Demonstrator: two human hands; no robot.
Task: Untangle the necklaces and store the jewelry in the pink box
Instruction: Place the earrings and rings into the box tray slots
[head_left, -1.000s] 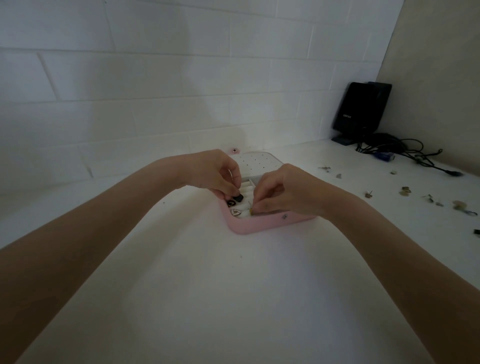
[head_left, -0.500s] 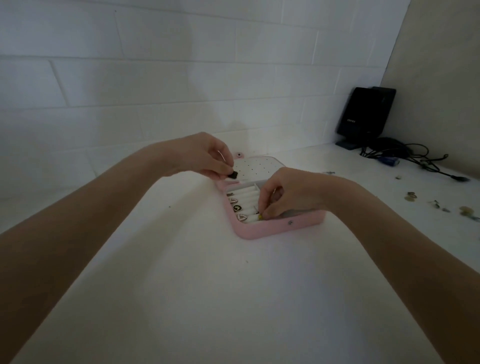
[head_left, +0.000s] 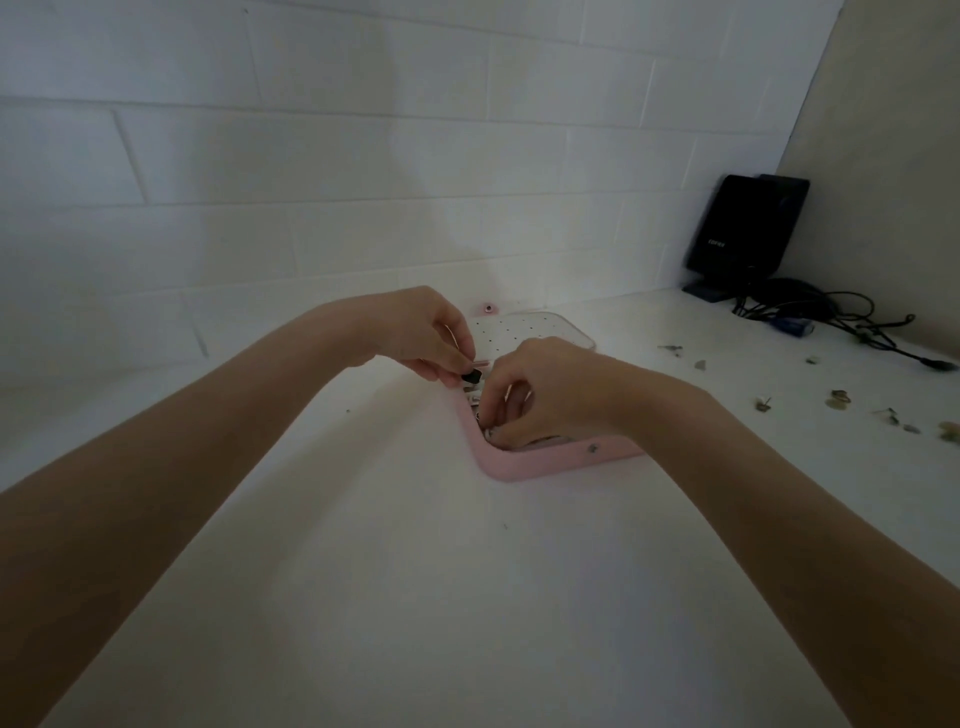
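One pink box (head_left: 540, 465) lies open on the white table (head_left: 415, 597) by a white brick wall (head_left: 311, 156), left hand (head_left: 421, 332) pinching one black piece (head_left: 470, 376), right hand (head_left: 540, 389) fingers curled inside, grasp unclear.

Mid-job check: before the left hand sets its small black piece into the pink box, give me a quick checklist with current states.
1. Pink box lid open: ok.
2. Left hand pinches the small black piece: ok.
3. Piece is over the box's left edge: ok.
4. Target slot free: cannot tell, the right hand covers the rolls.
5. What the right hand's curled fingers hold: cannot tell.
6. Loose jewelry still on the table to the right: not ok, storing unfinished.
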